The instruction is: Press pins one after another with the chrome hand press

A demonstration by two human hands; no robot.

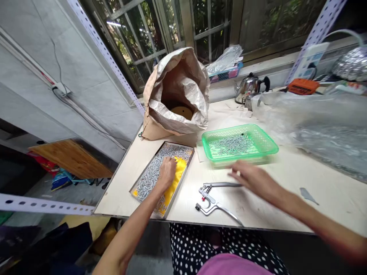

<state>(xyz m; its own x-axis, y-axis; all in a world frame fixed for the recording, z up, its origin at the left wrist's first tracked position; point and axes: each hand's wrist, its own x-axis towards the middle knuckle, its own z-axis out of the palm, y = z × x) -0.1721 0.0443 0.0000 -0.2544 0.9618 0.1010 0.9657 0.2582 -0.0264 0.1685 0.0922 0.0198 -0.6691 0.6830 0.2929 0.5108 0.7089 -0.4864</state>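
My left hand reaches into a shallow tray on the table's left side. Its fingers are curled down among small silvery metal pins; whether they pinch one is hidden. Yellow material shows on the tray's bottom beside the hand. Blurred by motion, my right hand hovers by the near edge of a green plastic basket, thumb and fingers slightly apart with nothing visible between them. More metal pins lie in that basket. Below and left of this hand, hand pliers rest with their handles spread.
A large open paper sack stands behind the tray. Clear plastic sheeting covers the right side. A metal kettle and an orange object are near the window. A small grey piece lies at right.
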